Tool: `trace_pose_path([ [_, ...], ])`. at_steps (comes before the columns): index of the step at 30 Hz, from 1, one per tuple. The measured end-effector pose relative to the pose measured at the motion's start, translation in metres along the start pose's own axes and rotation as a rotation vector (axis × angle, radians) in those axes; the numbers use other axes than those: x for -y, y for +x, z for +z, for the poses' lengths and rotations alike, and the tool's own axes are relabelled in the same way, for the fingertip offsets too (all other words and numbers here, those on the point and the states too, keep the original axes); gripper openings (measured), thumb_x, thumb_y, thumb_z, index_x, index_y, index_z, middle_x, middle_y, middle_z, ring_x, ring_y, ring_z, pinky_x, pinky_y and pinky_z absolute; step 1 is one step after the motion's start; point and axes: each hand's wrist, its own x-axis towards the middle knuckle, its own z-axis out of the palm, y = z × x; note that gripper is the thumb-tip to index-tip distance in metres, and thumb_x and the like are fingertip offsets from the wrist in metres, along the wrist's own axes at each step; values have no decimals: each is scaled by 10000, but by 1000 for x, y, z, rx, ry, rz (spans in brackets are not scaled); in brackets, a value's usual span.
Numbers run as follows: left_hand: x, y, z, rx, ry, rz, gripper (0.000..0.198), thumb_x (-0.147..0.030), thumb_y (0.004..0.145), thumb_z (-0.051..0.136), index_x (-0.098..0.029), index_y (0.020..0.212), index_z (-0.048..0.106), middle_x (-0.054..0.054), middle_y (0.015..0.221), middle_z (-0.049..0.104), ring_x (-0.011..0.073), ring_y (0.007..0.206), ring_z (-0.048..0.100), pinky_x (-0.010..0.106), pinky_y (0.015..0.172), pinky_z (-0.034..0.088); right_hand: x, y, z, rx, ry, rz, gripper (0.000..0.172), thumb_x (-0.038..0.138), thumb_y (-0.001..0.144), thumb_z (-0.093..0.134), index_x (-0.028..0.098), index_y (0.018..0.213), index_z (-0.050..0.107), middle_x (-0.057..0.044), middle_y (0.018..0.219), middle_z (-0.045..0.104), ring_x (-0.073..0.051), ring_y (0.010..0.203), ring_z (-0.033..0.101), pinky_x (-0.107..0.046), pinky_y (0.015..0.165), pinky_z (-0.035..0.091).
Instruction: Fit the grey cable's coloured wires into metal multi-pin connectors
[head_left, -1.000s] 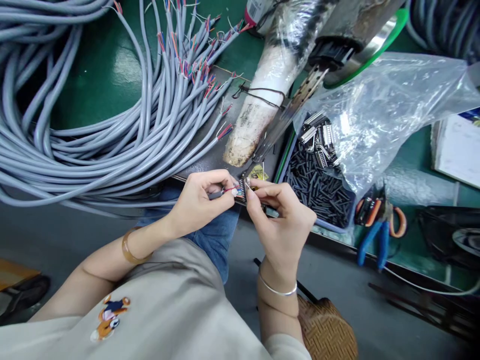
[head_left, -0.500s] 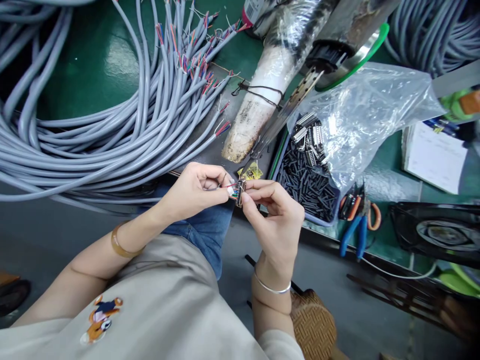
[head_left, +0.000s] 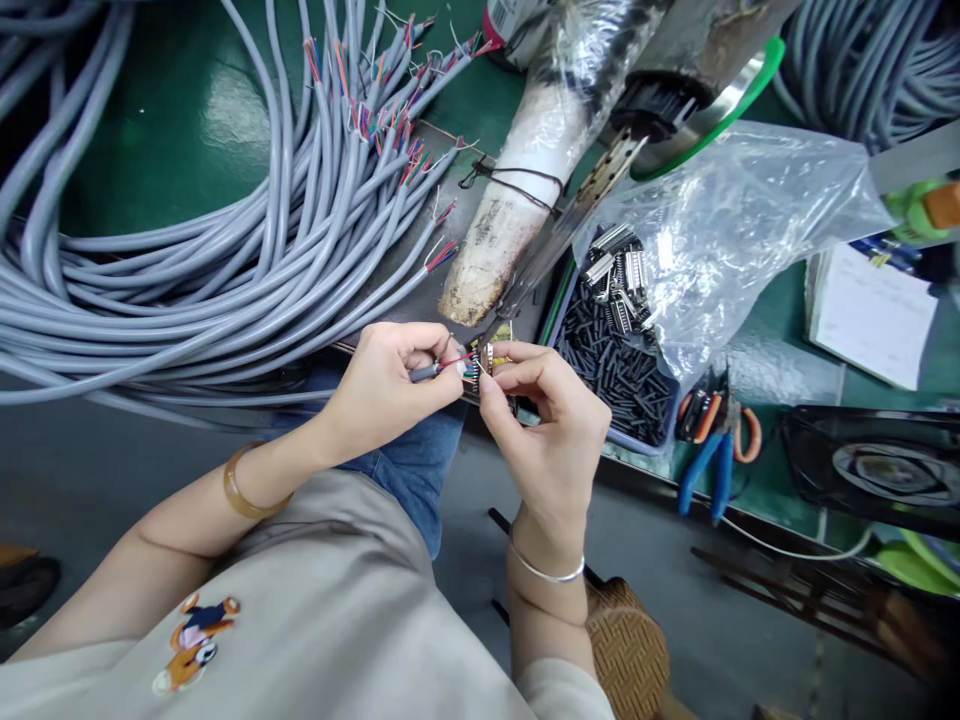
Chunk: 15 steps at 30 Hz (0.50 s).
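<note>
At the edge of the green bench [head_left: 195, 130], my left hand [head_left: 390, 390] is closed in a pinch on the cable end [head_left: 424, 373], thumb and forefinger tight just behind its stripped coloured wires [head_left: 459, 361]. My right hand [head_left: 559, 430] curls round the small connector [head_left: 484, 362], gripping it between thumb and fingertips with the other fingers folded under. Cable and connector meet in the air between my hands, above my lap and just beside the tray of black sleeves [head_left: 622, 375]. As I judge it, this work goes best with the pinch close to the wire tips so they cannot bend away, the connector's back face turned squarely toward my eyes, and one wire handled at a time, clear of its neighbours. Both wrists would be steadier resting near the bench edge. The grey cable bundle [head_left: 225, 270] lies well to my left, and the blue-handled cutters [head_left: 709, 470] lie near on my right, beyond a crumpled plastic bag [head_left: 742, 220].
</note>
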Motion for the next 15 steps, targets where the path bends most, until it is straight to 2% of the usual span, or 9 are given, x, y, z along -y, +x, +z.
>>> trace_pose_path([
  [5, -2, 1, 3, -67, 27, 12, 152, -163, 740, 683, -159, 623, 587, -6, 581, 583, 80, 519, 484, 198, 455, 329, 1, 8, -1, 5, -18, -31, 158, 136, 903, 654, 228, 791, 591, -14, 972, 729, -150, 912, 704, -273, 716, 561],
  [10, -6, 1, 6, -123, 30, 23, 172, -164, 730, 691, -158, 610, 568, -14, 578, 565, 69, 515, 467, 193, 460, 330, 4, 13, -3, 11, -40, -48, 163, 131, 894, 654, 227, 782, 584, -7, 962, 722, -138, 857, 685, -271, 691, 551],
  [15, -11, 0, 7, -110, 14, -11, 163, -169, 728, 672, -153, 610, 561, -3, 618, 582, 67, 531, 467, 207, 502, 372, 6, 16, -4, 25, -52, -65, 166, 130, 890, 659, 229, 780, 583, -1, 944, 711, -126, 814, 661, -261, 669, 545],
])
